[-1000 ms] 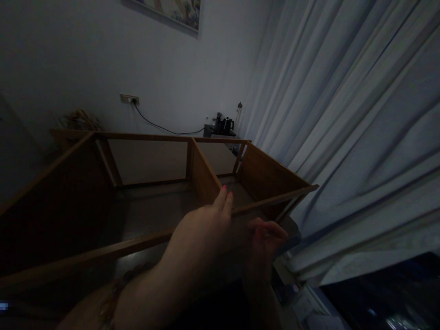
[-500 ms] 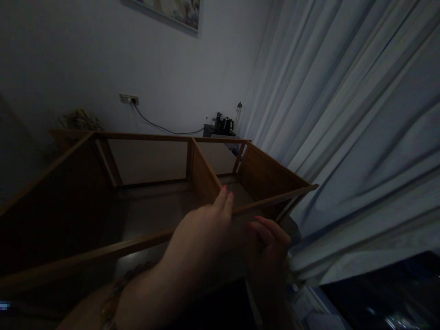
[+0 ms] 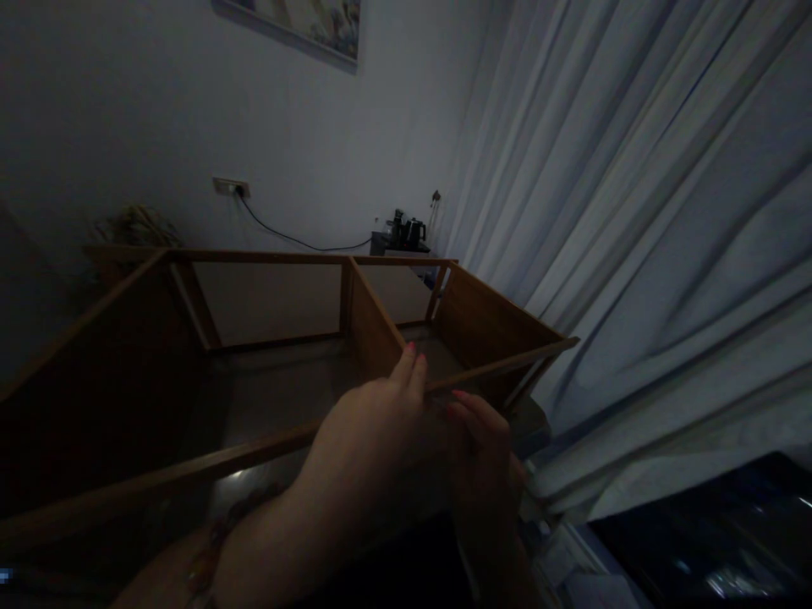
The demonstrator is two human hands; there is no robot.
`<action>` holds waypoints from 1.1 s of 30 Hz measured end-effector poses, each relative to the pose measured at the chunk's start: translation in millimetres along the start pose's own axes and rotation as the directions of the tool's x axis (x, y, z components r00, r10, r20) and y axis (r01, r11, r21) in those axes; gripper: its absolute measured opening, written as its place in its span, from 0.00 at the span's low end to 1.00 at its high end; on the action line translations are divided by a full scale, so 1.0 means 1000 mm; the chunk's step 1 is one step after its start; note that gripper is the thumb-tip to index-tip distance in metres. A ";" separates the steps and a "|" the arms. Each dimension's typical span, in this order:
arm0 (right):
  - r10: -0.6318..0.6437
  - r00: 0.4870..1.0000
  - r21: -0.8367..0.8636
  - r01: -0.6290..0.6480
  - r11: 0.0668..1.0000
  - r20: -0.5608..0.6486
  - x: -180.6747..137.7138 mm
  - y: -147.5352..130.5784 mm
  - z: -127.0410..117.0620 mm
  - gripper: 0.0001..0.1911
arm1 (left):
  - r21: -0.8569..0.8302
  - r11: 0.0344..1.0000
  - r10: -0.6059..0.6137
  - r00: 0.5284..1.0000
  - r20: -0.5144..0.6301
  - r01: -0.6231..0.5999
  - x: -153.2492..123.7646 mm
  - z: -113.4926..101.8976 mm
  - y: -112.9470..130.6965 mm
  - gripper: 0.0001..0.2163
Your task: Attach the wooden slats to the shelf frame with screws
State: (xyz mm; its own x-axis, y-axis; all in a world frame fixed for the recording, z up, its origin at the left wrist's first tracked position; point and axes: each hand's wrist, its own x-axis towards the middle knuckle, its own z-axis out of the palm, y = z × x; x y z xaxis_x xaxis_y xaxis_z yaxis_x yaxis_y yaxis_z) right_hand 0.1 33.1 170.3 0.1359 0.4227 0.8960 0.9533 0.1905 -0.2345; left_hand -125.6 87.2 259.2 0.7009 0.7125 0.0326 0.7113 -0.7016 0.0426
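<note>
A brown wooden frame (image 3: 190,468) with open compartments lies before me, split by an upright wooden divider (image 3: 374,330). My left hand (image 3: 381,406) grips the frame where this divider meets the front rail. Two of its fingers reach over the top, while its thumb is hidden. Just right of it, my right hand (image 3: 479,431) is closed in a pinch close below the front rail. Something thin may show at its fingertips, but it is too dark to name. A beaded bracelet (image 3: 206,558) circles my left wrist.
Pale curtains (image 3: 634,211) hang along the right side. Behind the frame, a black kettle (image 3: 415,231) stands on a small dark cabinet, with a cord (image 3: 285,233) running to a wall socket (image 3: 232,187). A dark glossy screen-like panel (image 3: 716,533) is at lower right.
My right hand has moved left and slightly up, closer to the front rail and my left hand. The left hand keeps its place on the frame; the view has shifted slightly.
</note>
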 end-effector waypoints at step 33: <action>0.154 0.960 0.102 -0.182 0.978 0.234 0.022 -0.030 -0.018 0.09 | 0.171 0.985 0.018 0.985 -0.172 0.012 0.000 0.007 0.020 0.23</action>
State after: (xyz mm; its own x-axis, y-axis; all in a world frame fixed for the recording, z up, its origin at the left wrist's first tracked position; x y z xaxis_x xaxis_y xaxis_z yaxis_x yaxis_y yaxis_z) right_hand -20.4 20.7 203.9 0.2144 0.6427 0.7355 0.8800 0.1996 -0.4309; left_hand -111.3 73.4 253.3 0.6938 0.6906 0.2043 0.7183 -0.6837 -0.1285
